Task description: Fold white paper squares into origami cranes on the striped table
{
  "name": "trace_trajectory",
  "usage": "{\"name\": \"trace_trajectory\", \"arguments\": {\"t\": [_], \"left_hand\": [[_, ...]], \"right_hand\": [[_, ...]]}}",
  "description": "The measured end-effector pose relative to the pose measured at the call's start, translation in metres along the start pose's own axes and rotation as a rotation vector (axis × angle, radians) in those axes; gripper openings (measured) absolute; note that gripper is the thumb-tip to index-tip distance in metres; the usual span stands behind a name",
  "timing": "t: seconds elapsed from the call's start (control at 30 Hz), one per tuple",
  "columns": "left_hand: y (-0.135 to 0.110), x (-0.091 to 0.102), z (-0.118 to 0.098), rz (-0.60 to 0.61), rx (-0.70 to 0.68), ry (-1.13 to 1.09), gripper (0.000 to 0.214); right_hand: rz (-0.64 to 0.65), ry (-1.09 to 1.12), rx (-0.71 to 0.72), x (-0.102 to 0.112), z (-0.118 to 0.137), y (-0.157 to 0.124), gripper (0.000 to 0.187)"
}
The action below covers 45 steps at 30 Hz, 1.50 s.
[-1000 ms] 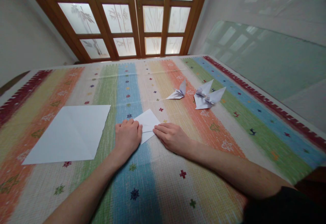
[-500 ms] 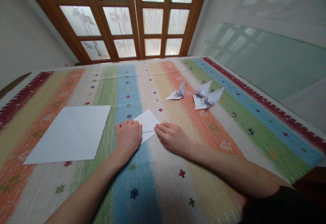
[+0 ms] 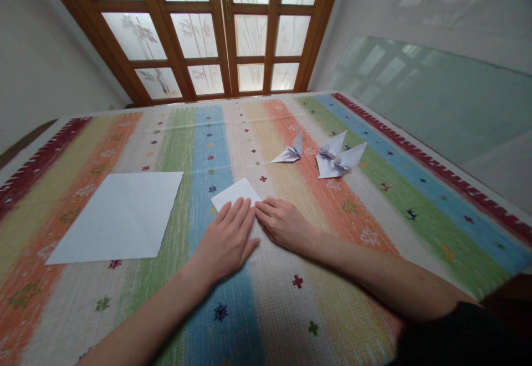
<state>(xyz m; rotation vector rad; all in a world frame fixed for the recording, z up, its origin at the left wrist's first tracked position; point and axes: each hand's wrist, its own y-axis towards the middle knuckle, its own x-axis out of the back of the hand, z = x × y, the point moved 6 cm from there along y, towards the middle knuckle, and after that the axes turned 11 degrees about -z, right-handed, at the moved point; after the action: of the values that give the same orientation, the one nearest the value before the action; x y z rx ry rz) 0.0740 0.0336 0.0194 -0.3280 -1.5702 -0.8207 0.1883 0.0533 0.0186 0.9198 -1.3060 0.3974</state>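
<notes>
Doors (image 3: 271, 30): wood-framed with frosted panes, at the top of my feed.
Striped cloth (image 3: 266, 288): spread over the table.
Folded paper (image 3: 238, 189): on the cloth, partly under the left hand.
Left hand (image 3: 224, 239): laid flat, fingers extended, thumb spread.
Right hand (image 3: 287, 224): fingertips together by the paper's right corner (whether they pinch it, I can't tell).
White sheet (image 3: 120, 216): flat, left of both hands, right edge ragged.

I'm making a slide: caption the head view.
Left hand and right hand at small white paper, folded paper figures beyond.
</notes>
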Motion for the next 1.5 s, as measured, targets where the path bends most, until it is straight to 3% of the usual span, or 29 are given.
{"name": "trace_trajectory", "arguments": {"t": [0.07, 0.13, 0.43, 0.57, 0.77, 1.0, 1.23, 1.37, 1.43, 1.5], "left_hand": [[-0.005, -0.013, -0.006, 0.055, -0.014, -0.062, 0.08], [-0.01, -0.022, -0.006, 0.1, 0.009, -0.091, 0.092], [-0.016, -0.022, 0.0, 0.089, 0.09, -0.104, 0.098], [-0.016, -0.022, 0.0, 0.067, 0.097, -0.114, 0.098], [-0.017, -0.021, 0.0, 0.061, 0.114, -0.133, 0.092], [-0.018, -0.018, 0.001, 0.03, 0.126, -0.176, 0.084], [-0.018, -0.018, 0.002, -0.037, 0.154, -0.175, 0.078], [-0.018, -0.015, 0.001, -0.087, 0.166, -0.197, 0.073], [-0.016, -0.01, 0.008, -0.161, 0.228, -0.247, 0.064], [-0.014, -0.005, 0.024, -0.269, 0.376, -0.316, 0.054]], "right_hand": [[-0.024, 0.009, -0.004, 0.0, -0.001, -0.002, 0.022], [-0.059, 0.017, -0.014, 0.001, -0.002, -0.004, 0.025], [-0.14, -0.007, -0.084, 0.011, -0.014, -0.025, 0.031], [-0.223, 0.056, -0.097, 0.014, -0.02, -0.03, 0.027], [-0.313, 0.217, -0.276, 0.017, -0.04, -0.025, 0.022], [-0.226, 0.234, -0.114, 0.012, -0.043, -0.016, 0.022], [-0.214, 0.319, -0.076, 0.007, -0.048, -0.012, 0.02], [-0.239, 0.38, -0.145, 0.005, -0.047, -0.005, 0.011], [-0.243, 0.381, -0.197, 0.002, -0.047, -0.001, 0.01], [-0.233, 0.377, -0.226, 0.0, -0.047, 0.001, 0.01]]}}
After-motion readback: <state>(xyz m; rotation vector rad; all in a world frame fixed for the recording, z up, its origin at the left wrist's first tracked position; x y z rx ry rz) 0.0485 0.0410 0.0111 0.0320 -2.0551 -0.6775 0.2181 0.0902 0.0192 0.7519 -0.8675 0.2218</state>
